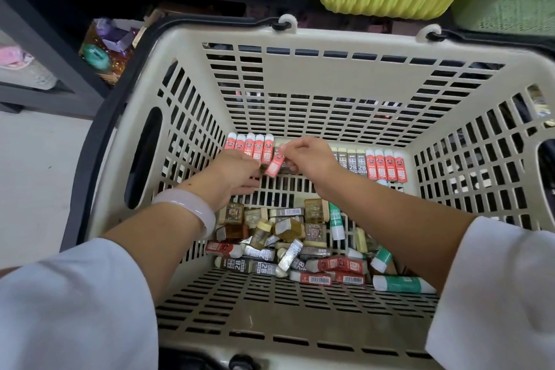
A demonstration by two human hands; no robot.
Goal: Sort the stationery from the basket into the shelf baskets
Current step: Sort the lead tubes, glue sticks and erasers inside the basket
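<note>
right hand (310,159) fingers pinch a red eraser (274,166) inside the basket (330,75); left hand (237,173) fingers curled beside it, grip unclear.

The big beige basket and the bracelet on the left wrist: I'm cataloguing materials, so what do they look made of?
Beige basket: looks like moulded rigid plastic with a smooth semi-matte finish; the even slotted walls and rounded rim suggest it.
Bracelet: a pale, milky, glossy bangle, seemingly translucent; it could be jade-like stone, glass or resin, and the picture cannot settle which.
</note>
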